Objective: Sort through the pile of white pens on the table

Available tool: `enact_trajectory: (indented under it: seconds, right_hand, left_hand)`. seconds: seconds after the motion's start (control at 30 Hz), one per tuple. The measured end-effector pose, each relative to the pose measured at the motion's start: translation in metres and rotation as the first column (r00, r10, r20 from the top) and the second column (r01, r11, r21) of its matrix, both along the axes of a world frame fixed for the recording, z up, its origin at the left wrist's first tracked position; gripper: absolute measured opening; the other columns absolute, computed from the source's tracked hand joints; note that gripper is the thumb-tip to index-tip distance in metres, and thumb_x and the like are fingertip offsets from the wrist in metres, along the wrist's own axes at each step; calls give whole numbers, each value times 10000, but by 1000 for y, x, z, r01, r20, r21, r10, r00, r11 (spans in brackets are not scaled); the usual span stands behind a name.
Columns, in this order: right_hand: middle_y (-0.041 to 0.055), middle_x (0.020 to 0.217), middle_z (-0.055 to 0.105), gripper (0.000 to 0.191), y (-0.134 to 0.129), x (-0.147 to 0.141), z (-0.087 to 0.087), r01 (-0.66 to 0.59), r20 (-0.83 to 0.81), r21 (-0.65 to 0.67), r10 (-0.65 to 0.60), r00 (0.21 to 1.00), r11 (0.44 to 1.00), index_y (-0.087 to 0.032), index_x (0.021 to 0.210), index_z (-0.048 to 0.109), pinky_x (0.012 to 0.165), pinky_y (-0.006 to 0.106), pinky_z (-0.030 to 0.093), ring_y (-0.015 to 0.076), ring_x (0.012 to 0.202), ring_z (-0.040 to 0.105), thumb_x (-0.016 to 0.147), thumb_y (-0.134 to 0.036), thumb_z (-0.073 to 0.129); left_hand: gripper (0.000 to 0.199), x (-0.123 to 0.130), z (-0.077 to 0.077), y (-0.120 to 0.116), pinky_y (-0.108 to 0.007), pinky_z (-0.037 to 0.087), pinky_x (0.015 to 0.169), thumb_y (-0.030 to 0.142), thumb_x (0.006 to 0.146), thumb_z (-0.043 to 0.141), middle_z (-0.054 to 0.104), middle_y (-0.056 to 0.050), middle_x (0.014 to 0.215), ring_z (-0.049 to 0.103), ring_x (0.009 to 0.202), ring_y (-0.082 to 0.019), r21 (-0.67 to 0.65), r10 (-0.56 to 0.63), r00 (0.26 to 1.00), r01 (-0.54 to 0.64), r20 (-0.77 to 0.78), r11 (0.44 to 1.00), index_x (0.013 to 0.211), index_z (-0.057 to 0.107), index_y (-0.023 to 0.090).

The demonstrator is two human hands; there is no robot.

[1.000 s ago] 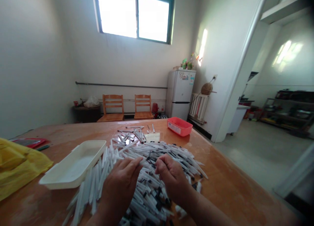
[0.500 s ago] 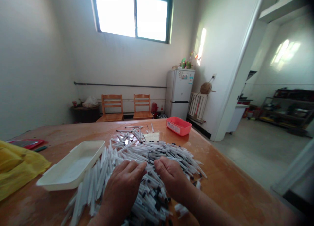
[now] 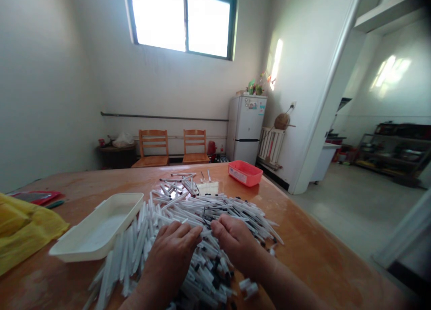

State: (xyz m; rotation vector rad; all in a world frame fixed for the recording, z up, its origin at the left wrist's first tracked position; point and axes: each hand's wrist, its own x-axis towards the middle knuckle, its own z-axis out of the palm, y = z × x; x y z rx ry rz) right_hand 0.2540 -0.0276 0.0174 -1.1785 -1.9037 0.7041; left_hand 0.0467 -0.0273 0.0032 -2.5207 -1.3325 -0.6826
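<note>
My left hand is closed over the middle of a large heap of white pen tubes, a pale tip showing above its knuckles. Just to its right, my right hand is closed too, its thumb side facing the left hand across a small gap. What the fingers of either hand hold is hidden or too small to make out. Below and between the hands lie many clear caps with black parts. Dark pen refills lie among the tubes behind the right hand.
An off-white tray stands left of the heap, with a yellow bag beyond it at the table's left edge. A red basket sits at the far right of the table. Two wooden chairs stand behind.
My left hand's fingers have shifted slightly, and a pale tip now shows above them. My right hand has barely moved.
</note>
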Motion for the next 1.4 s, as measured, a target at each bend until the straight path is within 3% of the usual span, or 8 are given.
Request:
enact_trajectory:
  seconds: [0.43, 0.57, 0.7, 0.8, 0.87, 0.97, 1.13, 1.4]
  right_hand:
    - [-28, 640, 517, 401, 1, 5, 0, -69, -23, -60, 68, 997, 996, -185, 710, 522, 574, 251, 326, 121, 614, 462, 1002, -453, 464]
    - [-26, 609, 521, 418, 6, 2, -3, 7, -132, -126, -24, 991, 992, -190, 698, 504, 552, 252, 329, 121, 579, 461, 984, -494, 478]
    - [-48, 559, 475, 434, 9, -4, -7, -66, -431, -314, -80, 899, 947, -192, 724, 492, 476, 232, 295, 95, 484, 385, 964, -554, 483]
    - [-60, 553, 468, 418, 7, -11, -12, -242, -580, -417, -52, 813, 876, -192, 774, 500, 416, 216, 203, 73, 425, 313, 949, -572, 501]
    - [-64, 547, 462, 415, 5, -16, -16, -312, -614, -427, -18, 789, 849, -192, 784, 501, 411, 212, 180, 69, 420, 307, 940, -575, 522]
    - [-63, 554, 456, 421, 1, -19, -19, -308, -595, -393, 16, 804, 867, -192, 777, 493, 434, 208, 220, 72, 453, 326, 936, -579, 536]
    - [-42, 677, 510, 379, -3, -20, -16, -135, -479, -200, 23, 878, 970, -177, 824, 534, 556, 214, 357, 93, 601, 445, 861, -521, 687]
    - [-26, 621, 581, 426, 3, -19, -22, -246, -522, -360, 24, 853, 900, -175, 807, 517, 459, 190, 318, 75, 481, 450, 902, -582, 600]
  left_hand:
    - [240, 0, 2, -1, -385, 385, 796, 289, 956, 529, 714, -31, 930, 594, 899, -245, -18, -10, 999, 11, 33, 1000, 1146, 675, 302]
    - [390, -1, 4, -3, -432, 380, 949, 333, 878, 649, 685, -76, 1172, 564, 1112, -300, 95, 31, 957, -61, 288, 994, 1266, 639, 306]
    - [209, 7, 8, -8, -357, 458, 801, 429, 814, 711, 693, -61, 864, 620, 845, -245, -161, 156, 698, -59, 699, 985, 899, 731, 239]
    - [310, 16, 7, -10, -269, 425, 566, 509, 807, 699, 675, -42, 746, 559, 613, -155, -513, 398, 391, 257, 830, 819, 818, 728, 201]
    - [355, 21, 6, -10, -234, 436, 553, 502, 789, 727, 694, -42, 807, 555, 605, -119, -519, 524, 141, 489, 840, 701, 964, 740, 194]
    - [367, 23, 5, -8, -219, 500, 650, 410, 744, 803, 704, -44, 848, 605, 684, -108, -414, 602, -109, 630, 791, 657, 1019, 739, 175]
    - [268, 20, 3, -7, -193, 515, 627, 344, 729, 829, 703, -42, 773, 617, 655, -97, -412, 647, -185, 635, 740, 653, 882, 737, 144]
    - [310, 21, 1, -6, -202, 536, 631, 365, 711, 841, 709, -49, 776, 642, 668, -111, -433, 642, -173, 606, 747, 667, 885, 733, 133]
